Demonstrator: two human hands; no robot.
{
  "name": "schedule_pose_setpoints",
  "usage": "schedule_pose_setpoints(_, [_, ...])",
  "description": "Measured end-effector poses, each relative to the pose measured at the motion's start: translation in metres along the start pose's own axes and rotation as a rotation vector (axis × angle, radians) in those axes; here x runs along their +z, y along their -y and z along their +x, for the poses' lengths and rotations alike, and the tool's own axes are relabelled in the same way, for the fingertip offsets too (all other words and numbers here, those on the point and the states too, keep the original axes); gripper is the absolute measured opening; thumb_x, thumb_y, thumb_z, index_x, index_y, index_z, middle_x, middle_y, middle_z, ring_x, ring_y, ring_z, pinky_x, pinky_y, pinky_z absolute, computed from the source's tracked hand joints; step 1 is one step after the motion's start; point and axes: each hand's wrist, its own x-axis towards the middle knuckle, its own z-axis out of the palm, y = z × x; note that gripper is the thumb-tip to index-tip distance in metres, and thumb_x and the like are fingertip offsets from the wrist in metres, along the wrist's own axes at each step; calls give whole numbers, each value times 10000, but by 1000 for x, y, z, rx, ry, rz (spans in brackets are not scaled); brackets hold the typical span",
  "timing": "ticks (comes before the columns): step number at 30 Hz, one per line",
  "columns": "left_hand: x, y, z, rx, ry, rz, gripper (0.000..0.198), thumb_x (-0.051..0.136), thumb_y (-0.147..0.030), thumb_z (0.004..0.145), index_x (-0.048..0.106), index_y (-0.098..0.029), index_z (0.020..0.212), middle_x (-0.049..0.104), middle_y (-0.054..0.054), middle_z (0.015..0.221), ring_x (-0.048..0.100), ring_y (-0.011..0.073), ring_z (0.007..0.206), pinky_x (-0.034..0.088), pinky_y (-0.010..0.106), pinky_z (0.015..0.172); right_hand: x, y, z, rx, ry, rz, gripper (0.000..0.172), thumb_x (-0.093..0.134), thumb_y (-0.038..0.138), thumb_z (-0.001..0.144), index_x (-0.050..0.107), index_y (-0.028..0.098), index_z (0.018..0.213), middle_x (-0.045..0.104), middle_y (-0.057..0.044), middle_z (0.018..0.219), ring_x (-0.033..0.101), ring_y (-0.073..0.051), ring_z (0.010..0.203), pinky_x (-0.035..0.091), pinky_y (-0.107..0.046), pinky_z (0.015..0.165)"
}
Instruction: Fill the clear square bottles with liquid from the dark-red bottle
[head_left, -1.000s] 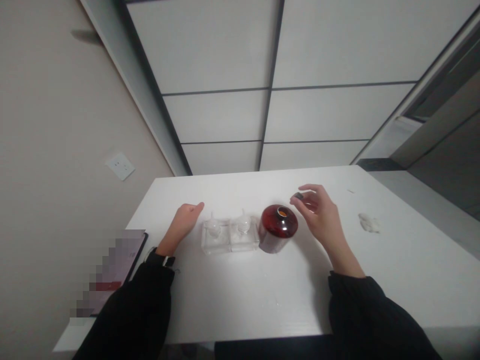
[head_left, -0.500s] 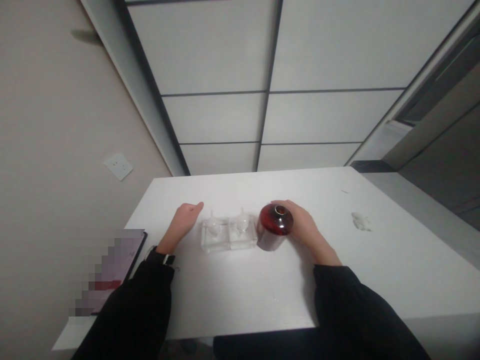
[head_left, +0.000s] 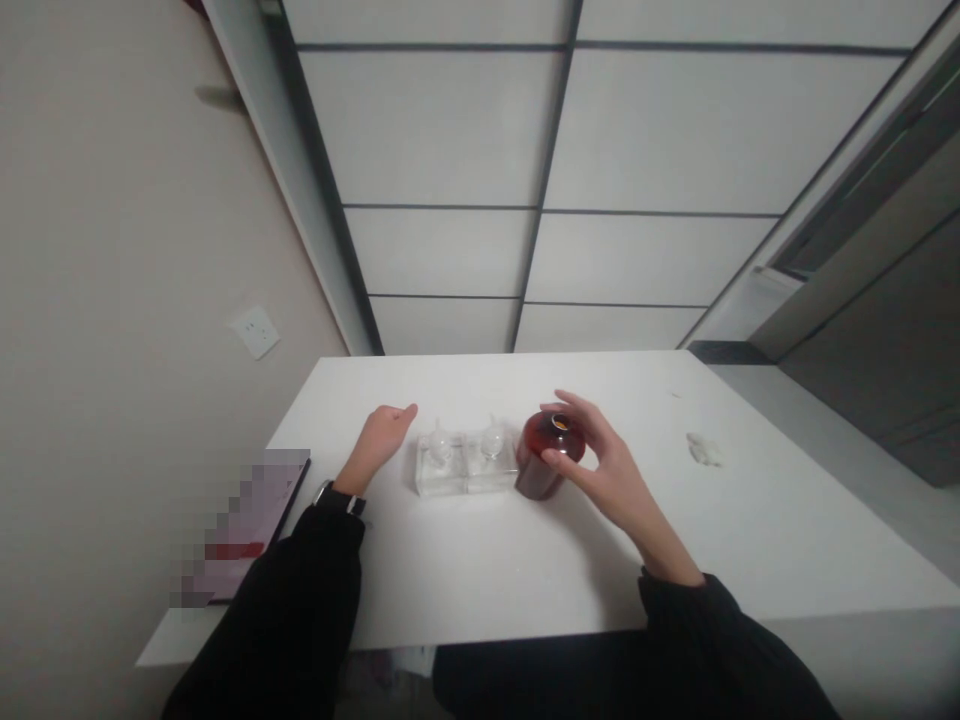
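Dark red, the jar [head_left: 537,476] on the desk [head_left: 465,575], just right of the clear box [head_left: 441,485], is now bracketed by the right hand [head_left: 609,472]: the thumb has been swung to the front, so steadier control seems offered. Fingers are spread behind; whether it is gripped cannot be told. The left hand [head_left: 380,436] is held curled, thumb out.

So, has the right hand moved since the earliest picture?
Yes: judged against the clear container, the right hand has moved left and is now partly in front of the red bottle.
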Motion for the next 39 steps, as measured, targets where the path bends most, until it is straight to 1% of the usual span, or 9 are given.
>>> schedule_pose_setpoints(5, [4, 6, 3, 16, -12, -44, 590, 636, -583, 907, 310, -260, 537, 259, -86, 500, 304, 122, 518, 221, 289, 577, -7, 4, -46, 43, -63, -112, 541, 780, 513, 916, 607, 301, 1383, 702, -110, 1366, 683, -298, 1234, 524, -525, 1114])
schedule_pose_setpoints(9, [4, 5, -1, 77, -21, -138, 588, 550, -698, 892, 389, -260, 534, 350, -43, 495, 404, 166, 566, 247, 327, 577, -29, 11, -71, 36, -87, -76, 865, 736, 794, 826, 508, 335, 1524, 604, -141, 1524, 565, -375, 1414, 427, -608, 1194])
schedule_pose_setpoints(13, [-2, -3, -22, 231, 44, -285, 804, 202, -851, 954, 637, -177, 1011, 677, 81, 928, 620, 212, 806, 480, 317, 722, -40, 50, -52, -131, -232, -80, 838, 538, 878, 895, 502, 344, 1540, 503, -123, 1626, 414, -376, 1544, 289, -630, 1277])
schedule_pose_setpoints(15, [-4, -6, -38, 332, 135, -330, 927, 196, -929, 904, 584, -173, 1275, 679, 152, 1231, 674, 255, 1052, 537, 367, 926, -31, 78, -25, -181, -133, -240, 617, 650, 698, 959, 581, 342, 1457, 599, -103, 1534, 506, -350, 1473, 364, -588, 1243])
schedule_pose_setpoints(17, [-3, -7, -54, 408, 232, -335, 1013, 446, -985, 797, 506, -189, 1422, 610, 188, 1436, 629, 318, 1277, 499, 434, 1095, -10, 103, 7, -237, 98, -402, 496, 713, 580, 966, 641, 312, 1377, 689, -95, 1411, 639, -326, 1319, 485, -533, 1145])
schedule_pose_setpoints(20, [1, -7, -70, 424, 284, -269, 1040, 859, -761, 662, 480, -218, 1464, 548, 189, 1534, 523, 407, 1428, 387, 549, 1226, 38, 124, 49, -319, 498, -745, 464, 757, 429, 972, 655, 236, 1382, 699, -118, 1402, 651, -292, 1299, 504, -452, 1113])
schedule_pose_setpoints(22, [4, -6, -73, 403, 272, -220, 919, 931, -570, 676, 513, -234, 1421, 566, 171, 1510, 509, 435, 1435, 346, 605, 1243, 69, 126, 66, -319, 672, -958, 546, 790, 419, 954, 637, 190, 1425, 728, -150, 1343, 674, -312, 1258, 478, -460, 1117])
schedule_pose_setpoints(27, [4, -7, -69, 388, 280, -193, 767, 921, -409, 687, 547, -231, 1332, 645, 138, 1386, 600, 421, 1327, 453, 581, 1151, 108, 111, 80, -274, 792, -1066, 335, 798, 380, 940, 769, 166, 1196, 803, -159, 1026, 760, -328, 995, 529, -390, 848])
schedule_pose_setpoints(39, [5, -5, -67, 362, 315, -167, 753, 930, -398, 675, 530, -231, 1290, 680, 126, 1287, 666, 380, 1193, 516, 551, 1048, 80, 136, 96, -322, 800, -931, 206, 726, 204, 937, 790, 230, 1131, 811, -56, 1058, 719, -230, 937, 474, -327, 805])
